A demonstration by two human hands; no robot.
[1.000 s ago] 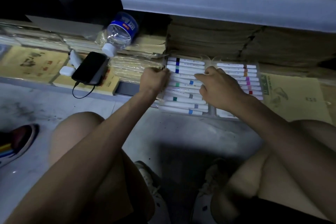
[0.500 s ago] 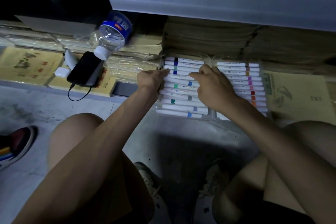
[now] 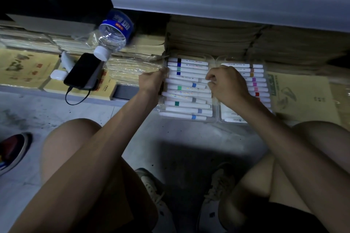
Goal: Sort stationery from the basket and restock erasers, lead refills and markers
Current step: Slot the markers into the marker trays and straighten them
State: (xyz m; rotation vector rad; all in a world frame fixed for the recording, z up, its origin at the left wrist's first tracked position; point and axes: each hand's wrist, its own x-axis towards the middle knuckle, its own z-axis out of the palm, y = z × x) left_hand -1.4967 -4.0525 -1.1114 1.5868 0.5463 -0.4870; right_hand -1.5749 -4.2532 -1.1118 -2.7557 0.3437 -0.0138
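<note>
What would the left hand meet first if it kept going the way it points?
Most likely the stack of brown paper behind the marker tray; the left hand points up along the tray's left edge. Depth is unclear.

Bare arms, dark shorts, pale lace-up trainers.

Both forearms are uncovered down to the wrists, with no sleeve edge showing anywhere in view; the left hand [image 3: 152, 83] and the right hand [image 3: 228, 86] carry no ring, watch, band or glove that can be made out. The knees and thighs are bare as well. Dark shorts [image 3: 274, 217], black or close to it in the dim light, cover the upper right leg. On the feet are light-coloured, greyish-white trainers [image 3: 216, 200] with matching laces and a small dark mark on each upper.
</note>
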